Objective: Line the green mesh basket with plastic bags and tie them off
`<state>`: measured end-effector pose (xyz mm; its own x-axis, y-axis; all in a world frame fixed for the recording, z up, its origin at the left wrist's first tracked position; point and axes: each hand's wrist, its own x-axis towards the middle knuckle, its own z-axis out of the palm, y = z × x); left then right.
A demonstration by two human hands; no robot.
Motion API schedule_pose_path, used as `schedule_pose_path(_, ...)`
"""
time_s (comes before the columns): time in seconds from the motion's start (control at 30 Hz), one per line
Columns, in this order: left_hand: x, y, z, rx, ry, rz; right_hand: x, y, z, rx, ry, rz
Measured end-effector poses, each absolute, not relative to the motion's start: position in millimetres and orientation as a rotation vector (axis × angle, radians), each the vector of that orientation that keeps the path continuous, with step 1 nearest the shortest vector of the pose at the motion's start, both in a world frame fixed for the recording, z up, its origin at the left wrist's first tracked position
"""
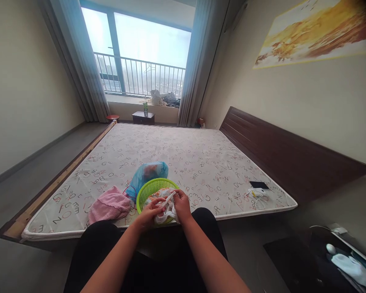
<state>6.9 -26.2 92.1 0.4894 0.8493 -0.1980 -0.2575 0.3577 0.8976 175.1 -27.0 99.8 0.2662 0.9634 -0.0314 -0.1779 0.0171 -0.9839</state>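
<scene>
Both my hands pinch a white plastic bag (162, 219) with some orange print, over a green mesh basket (144, 188). My left hand (151, 212) has its fingers closed on the bag's left side. On the other side, my right hand (182, 204) grips the twisted top part of the bag. The basket sits at the near edge of the mattress, and part of the bag lies inside it. What the bag contains is hidden. Behind the basket rests a blue plastic bag (144, 174) with something reddish inside. A pink towel (111, 204) lies crumpled to the left.
The mattress (177, 146) has printed letters, with a dark headboard (271, 150) along its right side. A black phone (258, 185) and a white charger with cable (258, 193) lie near the right corner. A bottle (145, 108) stands on a dark nightstand (143, 118) by the window.
</scene>
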Motion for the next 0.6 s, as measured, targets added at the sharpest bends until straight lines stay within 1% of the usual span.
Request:
schedule_pose_path(0.23, 8, -33, 96, 0.903, 0.587, 0.566, 171, -18, 99, -1.229, -0.885, 1.072)
schedule_pose_path(0.3, 12, -31, 96, 0.811, 0.592, 0.722, 171, -17, 93, -1.233, -0.888, 1.050)
schedule_pose_path(0.43, 11, -19, 95, 0.433, 0.583, 1.255, 176, -15, 80, -1.294, -0.958, 0.954)
schedule_pose_path(0.6, -5, -6, 94, 0.290, 0.620, 1.439, 183, -14, 71, -1.406, -0.998, 0.854)
